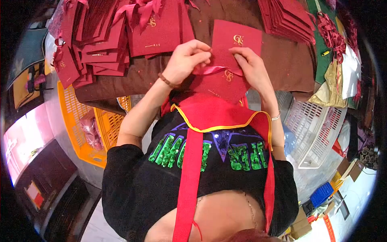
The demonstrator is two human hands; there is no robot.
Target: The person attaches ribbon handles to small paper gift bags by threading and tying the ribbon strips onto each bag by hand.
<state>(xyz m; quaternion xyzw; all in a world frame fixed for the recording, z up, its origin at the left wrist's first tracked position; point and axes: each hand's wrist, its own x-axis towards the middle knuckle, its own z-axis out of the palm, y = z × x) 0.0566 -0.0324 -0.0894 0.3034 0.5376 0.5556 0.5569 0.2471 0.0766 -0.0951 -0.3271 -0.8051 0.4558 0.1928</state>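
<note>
At the near edge of the brown-draped desk (284, 66) lies a dark-red paper gift bag (209, 85) with a gold monogram, a pink ribbon (215, 69) across its upper part and a matching bag (234, 29) just beyond. The left hand (188, 61) has a narrow grip above the ribbon's left end, and the right hand (254, 70) bends thumb and fingers over the matching bag; I cannot tell whether either pinches anything. Bag stacks (105, 45) flank them.
</note>
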